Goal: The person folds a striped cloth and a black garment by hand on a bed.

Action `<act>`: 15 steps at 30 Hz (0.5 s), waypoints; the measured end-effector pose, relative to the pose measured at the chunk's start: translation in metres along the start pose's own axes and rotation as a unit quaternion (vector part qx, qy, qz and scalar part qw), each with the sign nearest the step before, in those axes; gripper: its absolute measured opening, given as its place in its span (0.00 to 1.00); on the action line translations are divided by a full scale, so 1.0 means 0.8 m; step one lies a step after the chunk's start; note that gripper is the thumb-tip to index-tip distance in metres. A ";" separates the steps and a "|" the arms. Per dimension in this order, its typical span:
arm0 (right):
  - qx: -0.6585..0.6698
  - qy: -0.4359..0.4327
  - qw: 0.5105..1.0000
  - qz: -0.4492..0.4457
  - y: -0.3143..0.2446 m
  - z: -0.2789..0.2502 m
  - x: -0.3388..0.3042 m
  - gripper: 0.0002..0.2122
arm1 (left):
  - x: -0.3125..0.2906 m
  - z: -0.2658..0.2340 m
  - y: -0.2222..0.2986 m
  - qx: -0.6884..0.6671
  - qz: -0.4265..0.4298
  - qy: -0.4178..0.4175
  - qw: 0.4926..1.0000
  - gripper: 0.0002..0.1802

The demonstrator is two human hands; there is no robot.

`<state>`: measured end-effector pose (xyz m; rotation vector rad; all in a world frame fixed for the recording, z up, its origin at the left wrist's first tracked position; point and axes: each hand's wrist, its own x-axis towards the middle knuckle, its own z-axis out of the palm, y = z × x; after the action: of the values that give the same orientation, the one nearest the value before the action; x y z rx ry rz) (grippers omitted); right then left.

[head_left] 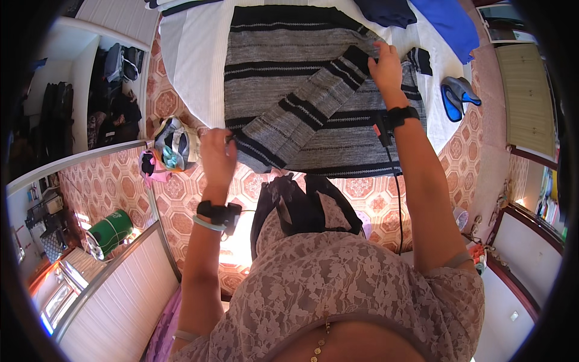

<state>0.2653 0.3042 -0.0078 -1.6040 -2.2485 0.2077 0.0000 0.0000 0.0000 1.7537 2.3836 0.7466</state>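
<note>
A grey knitted sweater [265, 45] with black stripes lies spread on a white-covered bed. One of its sleeves [307, 108] runs slantwise across the body, its black end at the upper right. At that end my right hand [386, 67] has its fingers bent on the knit. My left hand [217, 154] pinches the sweater's near left edge, where the sleeve's wide end lies. Both wrists wear black straps with small devices, and a cable hangs from the right one. The second sleeve's cuff [419, 61] sticks out at the right.
Blue cloth [449, 24] and dark folded clothing [386, 11] lie at the bed's far side. Grey-and-blue slippers [459, 96] are at its right edge. Left of the bed, a bag [176, 142] of items stands on the tiled floor, near an open wardrobe [72, 90].
</note>
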 end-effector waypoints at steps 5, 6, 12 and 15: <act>0.136 0.047 0.979 -0.144 -0.033 0.005 -0.009 0.09 | -0.017 0.044 0.061 -0.144 0.094 -0.024 0.985 0.10; 0.105 0.093 0.981 -0.132 -0.023 0.012 -0.005 0.11 | -0.023 0.051 0.066 -0.147 0.078 -0.048 0.985 0.13; 0.049 -0.153 0.986 0.046 0.011 0.035 0.053 0.30 | -0.019 0.049 0.065 -0.078 0.008 -0.016 0.997 0.20; 0.074 -0.218 0.972 0.036 0.011 0.043 0.055 0.32 | -0.015 0.037 0.037 0.031 -0.058 0.058 0.996 0.22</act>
<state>0.2471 0.3517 -0.0328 -1.6871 -2.4142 0.7992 0.0402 0.0055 -0.0155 1.6186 2.5855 0.7878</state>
